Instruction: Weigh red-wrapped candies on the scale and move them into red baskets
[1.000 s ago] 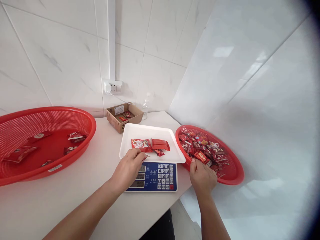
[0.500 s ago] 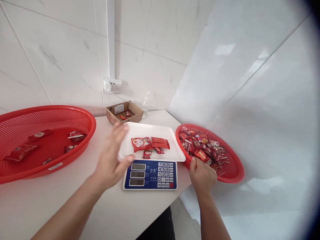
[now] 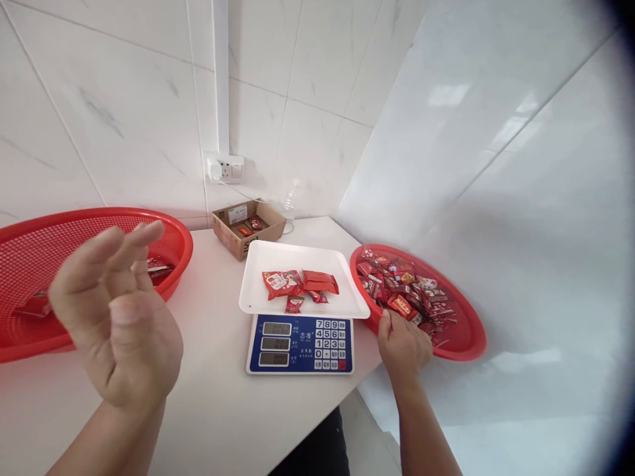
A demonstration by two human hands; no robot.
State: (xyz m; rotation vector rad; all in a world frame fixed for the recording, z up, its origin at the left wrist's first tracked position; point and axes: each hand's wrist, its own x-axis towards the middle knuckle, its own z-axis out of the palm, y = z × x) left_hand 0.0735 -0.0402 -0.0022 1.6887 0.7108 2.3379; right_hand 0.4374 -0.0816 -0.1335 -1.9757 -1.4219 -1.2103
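Observation:
My left hand (image 3: 116, 317) is raised in front of the large red basket (image 3: 173, 254) on the left, fingers apart and slightly curled, with nothing in it. My right hand (image 3: 405, 347) is closed on the near rim of the right red basket (image 3: 469, 347), which is full of red-wrapped snacks (image 3: 401, 291). Between the hands stands a digital scale (image 3: 300, 344) with a blue keypad panel. On its white tray (image 3: 258, 264) lie several red snack packets (image 3: 282, 283), two larger and others small.
Behind the scale sits a small cardboard box (image 3: 243, 244) with a few red packets inside. A clear plastic bottle (image 3: 292, 197) stands by the tiled wall, near a socket (image 3: 225, 169) with a plugged cord. The white table's (image 3: 208, 403) front edge runs diagonally below the scale.
My left hand has moved left, from beside the scale's tray to in front of the left basket. My right hand stays on the right basket's rim. The scale's top display reading has changed.

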